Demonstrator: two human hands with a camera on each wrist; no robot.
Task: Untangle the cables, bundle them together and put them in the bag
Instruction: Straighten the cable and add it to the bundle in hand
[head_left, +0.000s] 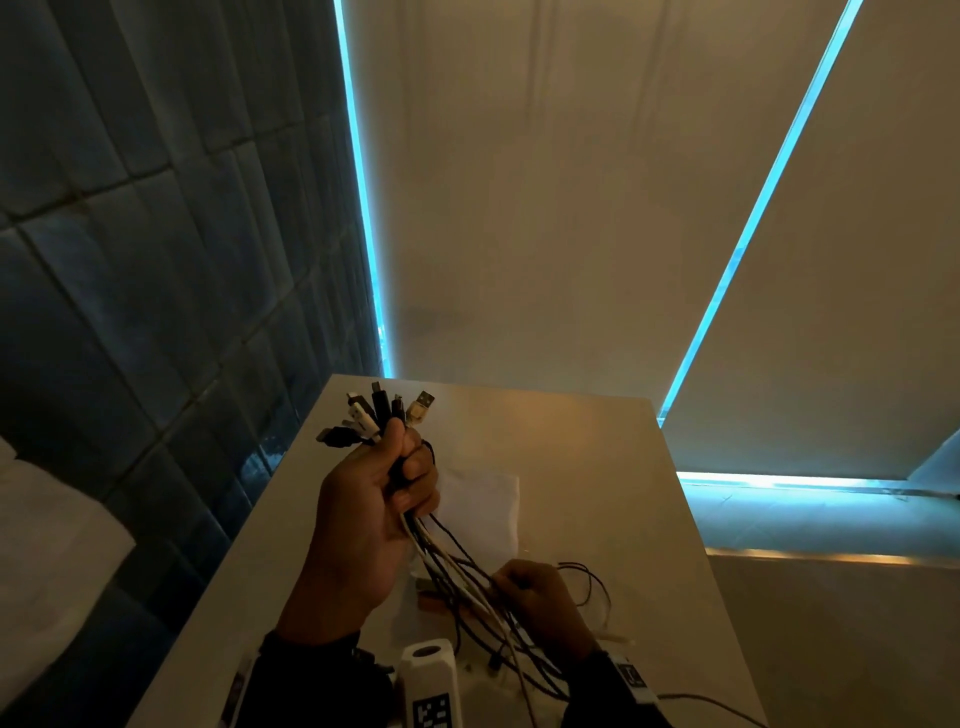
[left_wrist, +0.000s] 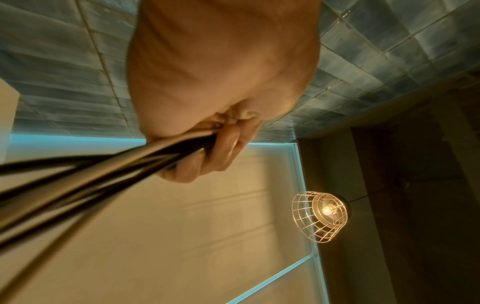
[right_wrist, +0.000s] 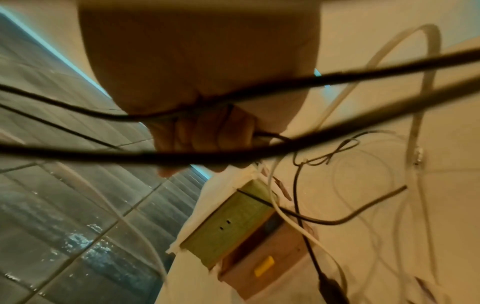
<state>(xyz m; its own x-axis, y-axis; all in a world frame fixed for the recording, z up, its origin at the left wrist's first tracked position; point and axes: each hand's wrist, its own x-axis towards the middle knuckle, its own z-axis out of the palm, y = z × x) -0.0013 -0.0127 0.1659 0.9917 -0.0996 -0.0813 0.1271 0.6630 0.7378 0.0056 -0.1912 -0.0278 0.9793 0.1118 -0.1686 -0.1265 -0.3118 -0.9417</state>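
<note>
My left hand (head_left: 387, 486) grips a bunch of black and white cables (head_left: 452, 566) raised above the table, with their plug ends (head_left: 382, 415) fanned out above the fist. The left wrist view shows the fingers (left_wrist: 207, 162) curled round the cables (left_wrist: 91, 181). Lower down, my right hand (head_left: 530, 587) pinches the hanging strands, which trail in loose loops onto the table. In the right wrist view the curled fingers (right_wrist: 207, 133) hold thin black cables (right_wrist: 259, 152). A white cloth bag (head_left: 483, 504) lies flat on the table behind the hands.
The white table (head_left: 597, 447) stands against a dark tiled wall (head_left: 130, 234) on the left and a lit window blind behind. A small box (right_wrist: 241, 224) lies on the cloth under the cables. A caged lamp (left_wrist: 320, 216) hangs overhead.
</note>
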